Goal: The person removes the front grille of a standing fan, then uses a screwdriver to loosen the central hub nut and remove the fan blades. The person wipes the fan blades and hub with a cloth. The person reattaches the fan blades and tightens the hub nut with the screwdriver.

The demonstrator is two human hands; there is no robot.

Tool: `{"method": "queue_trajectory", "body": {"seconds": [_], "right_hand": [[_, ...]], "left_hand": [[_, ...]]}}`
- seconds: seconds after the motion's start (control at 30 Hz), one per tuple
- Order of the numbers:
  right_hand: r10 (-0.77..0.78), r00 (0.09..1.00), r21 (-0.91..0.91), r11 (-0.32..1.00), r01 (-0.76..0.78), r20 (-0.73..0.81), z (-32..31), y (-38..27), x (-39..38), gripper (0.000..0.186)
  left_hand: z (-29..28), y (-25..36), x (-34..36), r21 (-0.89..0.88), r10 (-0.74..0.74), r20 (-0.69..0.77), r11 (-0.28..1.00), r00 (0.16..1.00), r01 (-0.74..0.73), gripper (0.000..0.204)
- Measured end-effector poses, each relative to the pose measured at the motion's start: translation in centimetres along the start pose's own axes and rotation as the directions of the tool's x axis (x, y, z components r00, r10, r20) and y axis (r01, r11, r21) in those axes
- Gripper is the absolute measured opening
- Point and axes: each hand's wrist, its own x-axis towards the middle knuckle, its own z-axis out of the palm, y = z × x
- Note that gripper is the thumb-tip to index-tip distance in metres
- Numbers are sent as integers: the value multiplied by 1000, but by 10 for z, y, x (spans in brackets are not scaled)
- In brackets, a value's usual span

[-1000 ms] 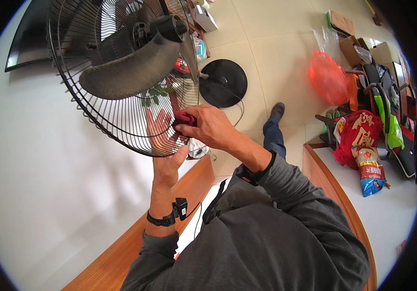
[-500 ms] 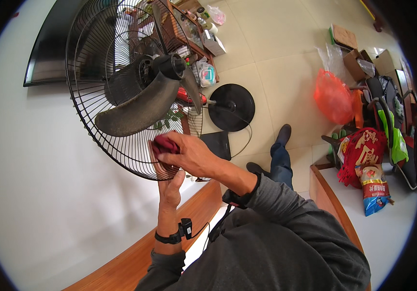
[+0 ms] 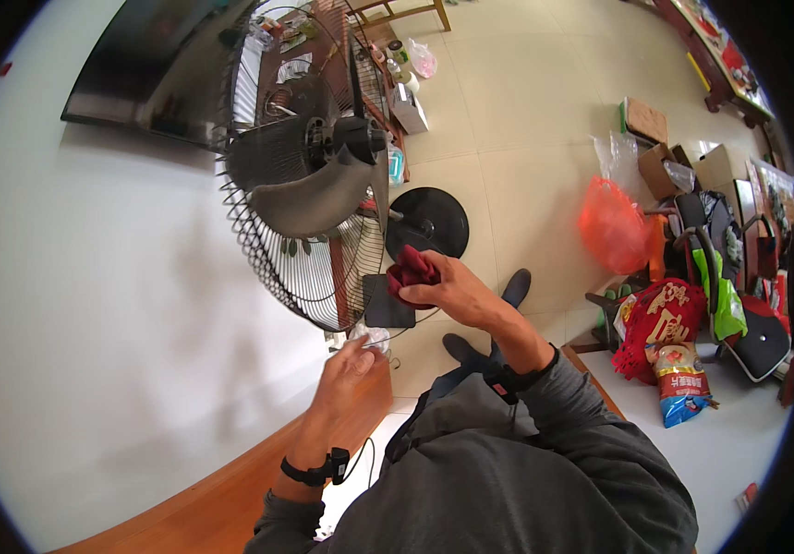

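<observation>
A dark red cloth [image 3: 412, 275] is bunched in my right hand [image 3: 460, 294], closed round it just right of the fan's grille. My left hand [image 3: 346, 371] is raised below the bottom rim, its fingers stretched out with nothing in them; I cannot tell whether the tips touch the wire. The standing fan has a black wire grille [image 3: 278, 286], seen nearly edge-on, with its front uncovered. Its dark blades [image 3: 309, 198] look dusty round the central hub [image 3: 360, 138]. On the floor behind stands the round black base [image 3: 438, 226].
A black screen [image 3: 147, 83] is on the white wall at left, with a wooden cabinet [image 3: 395, 111] behind the fan. To the right lie a red plastic bag [image 3: 611, 226], cardboard boxes [image 3: 660, 169] and a snack packet [image 3: 681, 383]. A wooden ledge [image 3: 230, 462] runs below.
My right hand has moved right with the cloth, away from the grille. My left hand has come off the lower rim area, fingers extended. The fan has turned more edge-on.
</observation>
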Motion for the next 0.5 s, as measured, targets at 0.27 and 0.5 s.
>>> {"method": "queue_trajectory", "body": {"seconds": [0.27,0.5], "right_hand": [[-154,963,-444,863,240,222,8,-38,-49,53],[-74,974,-396,905,155,212,-75,-92,9,54]], "left_hand": [[88,43,39,-591,184,13,794,983,-141,70],[88,90,86,-490,92,-243,847,966,-204,29]]}}
